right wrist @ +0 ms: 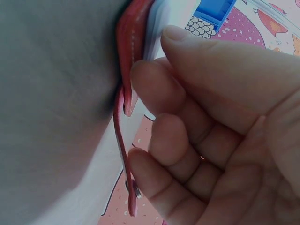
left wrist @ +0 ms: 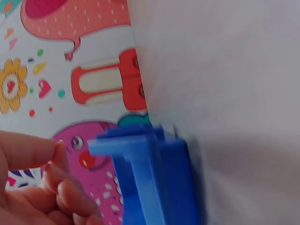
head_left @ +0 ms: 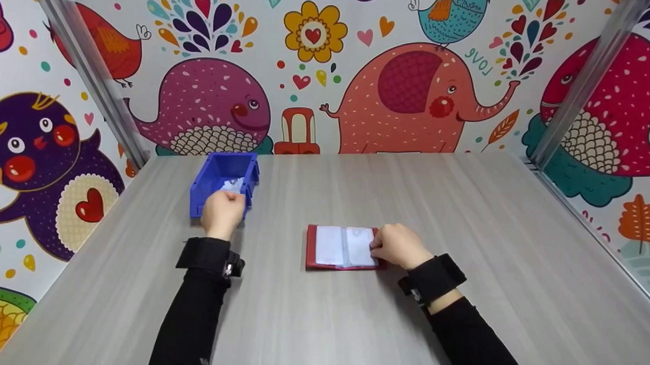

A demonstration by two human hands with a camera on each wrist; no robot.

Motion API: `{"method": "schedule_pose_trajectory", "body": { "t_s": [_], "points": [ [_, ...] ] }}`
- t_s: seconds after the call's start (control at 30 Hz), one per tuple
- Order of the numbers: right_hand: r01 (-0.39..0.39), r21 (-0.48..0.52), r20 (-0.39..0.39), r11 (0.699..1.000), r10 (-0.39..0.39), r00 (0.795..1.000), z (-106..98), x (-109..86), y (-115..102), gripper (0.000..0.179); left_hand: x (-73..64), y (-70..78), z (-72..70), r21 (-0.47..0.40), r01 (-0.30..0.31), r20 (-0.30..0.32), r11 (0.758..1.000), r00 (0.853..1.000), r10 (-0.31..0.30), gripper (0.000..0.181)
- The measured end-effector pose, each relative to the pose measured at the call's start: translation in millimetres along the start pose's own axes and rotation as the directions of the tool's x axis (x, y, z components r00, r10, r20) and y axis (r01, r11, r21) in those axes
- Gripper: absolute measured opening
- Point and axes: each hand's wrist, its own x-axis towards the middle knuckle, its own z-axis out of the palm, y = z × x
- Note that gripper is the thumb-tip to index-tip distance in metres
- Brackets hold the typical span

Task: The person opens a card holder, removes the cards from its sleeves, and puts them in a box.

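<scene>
A red card holder [head_left: 310,248] lies open on the table, with whitish sleeves [head_left: 329,246] on both sides. My right hand [head_left: 402,245] pinches its right edge between thumb and curled fingers. In the right wrist view, a strap [right wrist: 123,140] with a metal snap extends from the red cover [right wrist: 126,42] beside the fingers. At the near end of the blue bin [head_left: 197,200], my left hand [head_left: 223,210] is curled, thumb tip near the index fingertip. A whitish piece [head_left: 232,184] shows inside the bin just beyond those fingers; whether they hold anything cannot be made out.
The pale wood-grain table [head_left: 319,323] extends around both objects. Printed cartoon walls [head_left: 299,59] close it off at the back and sides, with metal posts [head_left: 570,82] at the corners. The bin stands at the back left.
</scene>
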Motion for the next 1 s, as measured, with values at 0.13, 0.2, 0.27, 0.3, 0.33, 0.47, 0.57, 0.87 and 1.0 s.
{"method": "schedule_pose_trajectory", "body": {
  "t_s": [0.13,0.2,0.27,0.3,0.33,0.47,0.57,0.87,1.0],
  "points": [
    [-0.003,0.003,-0.001,1.0,0.003,1.0,0,-0.6,0,0.006,-6.3,8.9,10.1,0.002,-0.062,0.009,0.998,0.998,0.062,0.027],
    [-0.006,0.005,-0.002,1.0,0.006,1.0,0,-0.6,-1,0.007,-9.3,13.0,14.4,0.003,-0.084,0.016,0.996,0.996,0.084,0.025],
    [-0.009,0.004,-0.003,1.0,0.009,1.0,0,-0.4,-1,0.007,-12.6,17.4,18.3,-0.003,-0.097,0.03,0.995,0.995,0.097,0.024],
    [-0.011,0.005,-0.002,1.0,0.011,1.0,0,-0.3,-1,0.006,-14.1,19.6,20.2,-0.005,-0.104,0.035,0.995,0.994,0.104,0.024],
    [-0.015,0.007,0.002,1.0,0.015,1.0,0,-0.4,-1,0.006,-15.6,21.9,22.0,-0.006,-0.112,0.038,0.994,0.993,0.112,0.024],
    [-0.014,0.009,0.005,1.0,0.014,1.0,0,-0.5,-1,0.005,-21.9,30.5,28.7,-0.011,-0.142,0.059,0.99,0.988,0.143,0.023],
    [-0.008,0.007,0.0,1.0,0.008,1.0,0,-0.6,-1,0.005,-26.7,36.1,33.1,-0.003,-0.169,0.077,0.986,0.983,0.168,0.021],
    [-0.009,0.002,0.002,1.0,0.009,1.0,-1,-1.0,-1,0.006,-39.1,47.4,45.6,0.032,-0.217,0.124,0.976,0.97,0.211,0.017],
    [-0.011,-0.002,0.007,1.0,0.011,1.0,-1,-0.9,-2,0.005,-42.5,51.3,50.1,0.031,-0.21,0.156,0.977,0.967,0.203,0.016]
  ]
}}
